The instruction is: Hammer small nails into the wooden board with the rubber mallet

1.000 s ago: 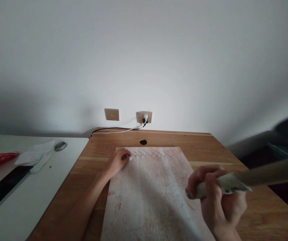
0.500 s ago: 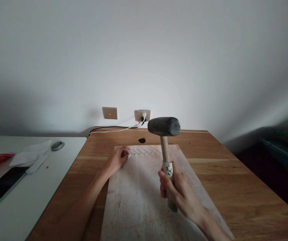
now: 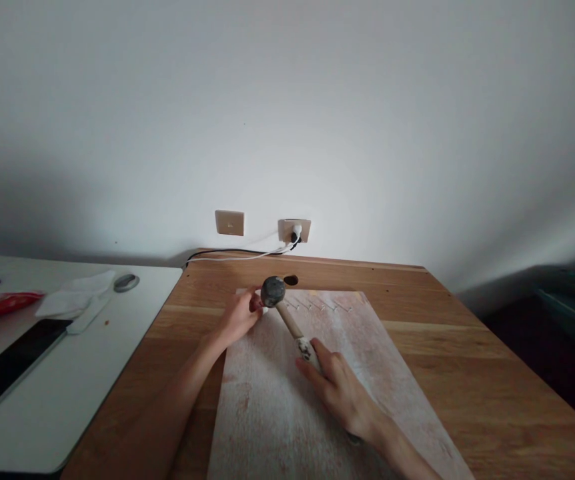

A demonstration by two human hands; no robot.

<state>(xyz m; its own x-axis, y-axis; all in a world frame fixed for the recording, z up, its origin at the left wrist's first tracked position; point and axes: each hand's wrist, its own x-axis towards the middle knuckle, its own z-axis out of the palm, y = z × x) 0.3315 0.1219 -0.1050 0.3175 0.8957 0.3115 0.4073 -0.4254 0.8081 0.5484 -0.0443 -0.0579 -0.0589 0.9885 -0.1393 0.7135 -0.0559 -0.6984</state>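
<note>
A pale whitewashed board [image 3: 317, 400] lies on the wooden table [image 3: 467, 360]. My right hand [image 3: 340, 390] is closed round the wooden handle of a hammer [image 3: 287, 317]. Its dark head [image 3: 273, 291] is down at the board's far left corner, right beside my left hand [image 3: 240, 315]. My left hand's fingers are pinched together there on something small that I cannot make out. A row of several nails [image 3: 320, 305] stands along the board's far edge, to the right of the hammer head.
A white desk [image 3: 42, 400] adjoins on the left with a dark slab [image 3: 7, 367], white cloth [image 3: 75, 300], a red packet [image 3: 5, 303] and a small metal ring [image 3: 126, 283]. Wall sockets [image 3: 293, 231] with cables sit behind the table. A cable hole [image 3: 290, 280] is near the board.
My right hand brought the hammer in from the right, raised it upright, then swung its head down to the board's far left corner beside my left hand, which stayed put.
</note>
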